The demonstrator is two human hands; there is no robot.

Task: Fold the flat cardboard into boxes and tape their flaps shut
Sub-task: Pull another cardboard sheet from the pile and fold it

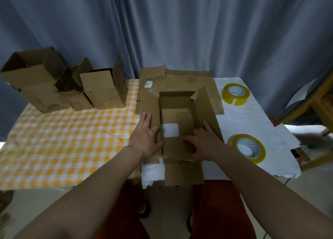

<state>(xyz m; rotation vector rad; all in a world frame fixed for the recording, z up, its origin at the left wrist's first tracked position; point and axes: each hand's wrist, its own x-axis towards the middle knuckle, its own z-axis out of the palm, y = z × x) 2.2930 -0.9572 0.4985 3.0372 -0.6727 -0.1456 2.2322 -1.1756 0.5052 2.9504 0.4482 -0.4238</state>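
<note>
The open cardboard box [177, 112] stands between the two hands, its flaps spread out. The left hand [145, 138] lies flat with straight fingers on the left flap [149, 105]. The right hand [205, 141] presses with relaxed fingers on the near flap [175, 145]. Two tape rolls [235, 94] lie to the right of the right hand, on the white cloth [252, 116].

The table [54, 145] bears folded boxes [102, 89], flat cardboard [180, 82] and tape rolls [235, 94].
</note>
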